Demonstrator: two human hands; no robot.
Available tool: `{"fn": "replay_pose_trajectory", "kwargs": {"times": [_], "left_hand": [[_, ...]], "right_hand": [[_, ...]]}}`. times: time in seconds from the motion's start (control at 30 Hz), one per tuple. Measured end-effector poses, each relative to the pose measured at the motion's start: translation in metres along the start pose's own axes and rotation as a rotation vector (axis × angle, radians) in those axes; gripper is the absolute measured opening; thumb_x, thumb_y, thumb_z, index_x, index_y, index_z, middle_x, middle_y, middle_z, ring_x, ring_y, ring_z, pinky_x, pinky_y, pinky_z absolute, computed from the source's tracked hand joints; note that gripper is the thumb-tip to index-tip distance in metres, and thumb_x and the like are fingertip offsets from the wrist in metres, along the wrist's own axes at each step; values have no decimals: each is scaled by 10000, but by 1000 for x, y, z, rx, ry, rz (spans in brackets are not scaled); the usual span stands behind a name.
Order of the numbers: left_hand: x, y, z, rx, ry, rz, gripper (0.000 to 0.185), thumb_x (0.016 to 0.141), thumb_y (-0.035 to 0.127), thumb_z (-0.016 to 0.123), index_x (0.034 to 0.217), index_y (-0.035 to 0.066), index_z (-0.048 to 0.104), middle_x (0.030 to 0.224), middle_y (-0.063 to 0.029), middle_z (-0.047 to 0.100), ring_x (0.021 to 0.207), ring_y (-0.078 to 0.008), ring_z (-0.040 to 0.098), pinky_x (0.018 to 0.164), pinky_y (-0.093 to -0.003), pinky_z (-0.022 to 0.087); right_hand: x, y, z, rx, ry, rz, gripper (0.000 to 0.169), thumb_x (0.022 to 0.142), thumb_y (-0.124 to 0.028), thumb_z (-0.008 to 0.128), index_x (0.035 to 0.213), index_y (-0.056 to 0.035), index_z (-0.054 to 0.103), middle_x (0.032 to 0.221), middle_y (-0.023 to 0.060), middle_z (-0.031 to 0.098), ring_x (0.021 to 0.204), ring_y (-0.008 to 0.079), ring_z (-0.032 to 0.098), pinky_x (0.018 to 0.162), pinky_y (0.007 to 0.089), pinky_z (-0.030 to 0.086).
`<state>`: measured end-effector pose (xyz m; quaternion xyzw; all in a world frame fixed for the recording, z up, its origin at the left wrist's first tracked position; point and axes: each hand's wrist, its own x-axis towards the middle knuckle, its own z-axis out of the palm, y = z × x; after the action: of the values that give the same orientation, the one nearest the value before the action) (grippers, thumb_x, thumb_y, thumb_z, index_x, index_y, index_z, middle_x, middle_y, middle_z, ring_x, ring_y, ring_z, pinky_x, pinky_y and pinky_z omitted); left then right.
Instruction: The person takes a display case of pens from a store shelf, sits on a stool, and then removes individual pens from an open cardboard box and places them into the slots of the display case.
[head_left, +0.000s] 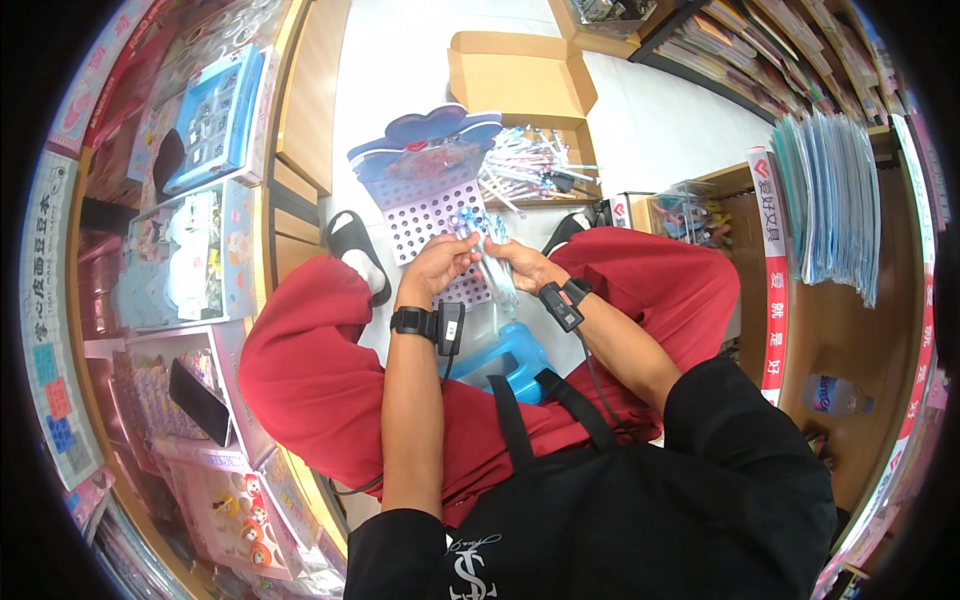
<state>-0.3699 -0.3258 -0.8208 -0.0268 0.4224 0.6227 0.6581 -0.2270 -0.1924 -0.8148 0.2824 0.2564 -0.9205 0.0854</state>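
Between my hands is a small bunch of slim light-blue and white pens (495, 279), their decorated tops pointing away from me. My right hand (525, 266) is wrapped around the bunch from the right. From the left, my left hand (444, 262) has thumb and fingers closed at the upper part of the pens; how many it grips is hidden. Just beyond and under my hands stands a pen display box (411, 234) with rows of round holes and a dark-blue, cloud-shaped header (427, 142).
An open cardboard box (525, 75) holds many loose pens (529, 161) beyond the display. A blue plastic stool (480, 358) lies between my legs. Goods-filled shelves flank me, with a phone (199, 401) at left, and plastic sleeves (836, 202) and a bottle (836, 395) at right.
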Motion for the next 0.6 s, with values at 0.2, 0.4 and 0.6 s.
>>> {"fn": "replay_pose_trajectory", "kwargs": {"times": [0.2, 0.4, 0.6], "left_hand": [[13, -21, 15, 150, 65, 88, 168, 958, 180, 627, 926, 17, 597, 743, -8, 611, 605, -74, 562, 532, -195, 451], [30, -38, 63, 329, 210, 173, 488, 978, 291, 581, 1328, -28, 464, 940, -57, 619, 688, -94, 584, 601, -211, 447], [33, -47, 62, 353, 126, 85, 513, 986, 265, 548, 1420, 12, 444, 1080, -53, 596, 767, -100, 593, 641, -213, 453]], "right_hand": [[1, -8, -14, -133, -51, -31, 193, 863, -11, 676, 1052, 1, 645, 918, 112, 691, 823, 184, 685, 710, 264, 572], [-5, -32, -54, -90, 97, -69, 219, 814, 15, 677, 1027, 38, 634, 864, 107, 669, 741, 193, 670, 681, 279, 560], [15, -92, -125, 255, 331, -297, 133, 841, -22, 679, 925, -14, 577, 758, 95, 623, 640, 210, 639, 584, 315, 558]]}}
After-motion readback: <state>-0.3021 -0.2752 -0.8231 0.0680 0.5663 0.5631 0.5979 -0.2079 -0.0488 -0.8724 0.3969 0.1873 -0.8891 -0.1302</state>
